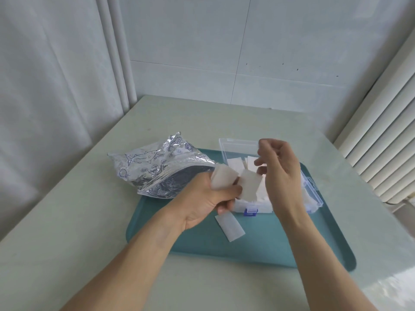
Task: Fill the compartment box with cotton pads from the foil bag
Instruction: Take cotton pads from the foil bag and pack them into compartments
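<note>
Leftmost, the foil bag [157,167] lies on its side across the tray's [157,239] far-left edge, its mouth gaping toward the box, presumably so pads come out with a short reach. Next, the left hand [202,205] grips a small wad of cotton pads [224,179] just in front of that mouth, while one stray pad [230,227] lies flat on the tray beneath it. Rightward, the right hand [277,173] hovers over the open compartment box [238,147], already holding white pads, its fingers loosely curled and apparently holding nothing, likely poised to take pads from the wad.
</note>
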### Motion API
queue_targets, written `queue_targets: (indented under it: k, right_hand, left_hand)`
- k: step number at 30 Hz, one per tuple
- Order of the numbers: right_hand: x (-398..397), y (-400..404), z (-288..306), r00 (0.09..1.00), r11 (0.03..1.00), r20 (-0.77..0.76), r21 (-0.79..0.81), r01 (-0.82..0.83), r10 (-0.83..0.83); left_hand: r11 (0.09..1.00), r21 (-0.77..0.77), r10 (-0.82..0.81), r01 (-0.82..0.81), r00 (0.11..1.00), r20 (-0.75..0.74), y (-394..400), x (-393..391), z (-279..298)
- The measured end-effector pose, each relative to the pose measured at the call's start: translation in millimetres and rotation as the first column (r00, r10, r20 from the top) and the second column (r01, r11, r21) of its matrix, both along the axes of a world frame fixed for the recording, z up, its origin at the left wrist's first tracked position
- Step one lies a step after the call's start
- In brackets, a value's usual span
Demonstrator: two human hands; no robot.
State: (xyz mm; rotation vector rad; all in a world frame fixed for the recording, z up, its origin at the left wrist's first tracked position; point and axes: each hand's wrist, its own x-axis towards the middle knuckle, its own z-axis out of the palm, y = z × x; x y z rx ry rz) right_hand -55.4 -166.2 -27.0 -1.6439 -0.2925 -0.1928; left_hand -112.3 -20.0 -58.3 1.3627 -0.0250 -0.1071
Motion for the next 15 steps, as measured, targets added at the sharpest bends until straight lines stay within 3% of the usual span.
queue_targets:
  k: [3,5,8,12,14,15]
  right_hand:
    - [11.5,-22.7,7.2,0.955,0.919,-0.162,-0.274,-0.284,0.247]
    - [13.2,-29.9,6.8,0.918,0.879,-0.197,-0.276,-0.389,0.344]
    - [13.1,-33.5,9.6,0.911,0.904,-0.179,-0.157,-0.398,0.371]
    - [5.2,-23.9,9.7,0.847,0.886,-0.311,-0.032,-0.463,0.431]
    - [-2.3,-10.8,2.7,0.895,0.909,-0.304,-0.16,-0.384,0.325]
    - [-4.7,-3.9,-2.0,0.949,0.915,-0.227,-0.289,-0.282,0.221]
  left_hand:
    - [0.997,0.029,0.074,-0.077,0.994,0.085,7.8,3.3,-0.6]
    - [0.996,0.039,0.077,-0.081,0.991,0.112,11.2,4.6,-0.8]
    - [1.0,0.0,0.027,-0.027,0.998,0.063,12.9,4.6,0.8]
    - [0.974,-0.128,-0.191,0.186,0.981,-0.026,10.6,1.1,8.7]
    - [0.959,-0.188,-0.224,0.212,0.973,-0.047,6.6,0.6,10.0]
    - [0.972,-0.168,-0.178,0.167,0.982,-0.056,6.1,1.5,9.0]
